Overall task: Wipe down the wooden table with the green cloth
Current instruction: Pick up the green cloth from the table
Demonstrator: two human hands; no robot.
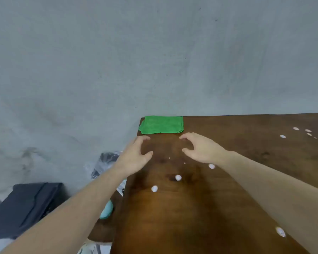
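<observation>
Green cloth [161, 125] lies folded flat at the far left corner of the wooden table [246, 143], right against a grey, mottled wall [117, 52]. Dark brown and glossy, the tabletop carries scattered white spots [178, 177] — some near the middle, more toward the far right. Both hands hover just short of the cloth, not touching it: the left hand [136, 154] and right hand [200, 149] each have fingers curled and spread apart, holding nothing. Off the table's left edge sit a black bag [26, 208], some crumpled clear plastic [97, 165] and a pale teal object [106, 210] — too blurred to identify. No writing is legible anywhere.
</observation>
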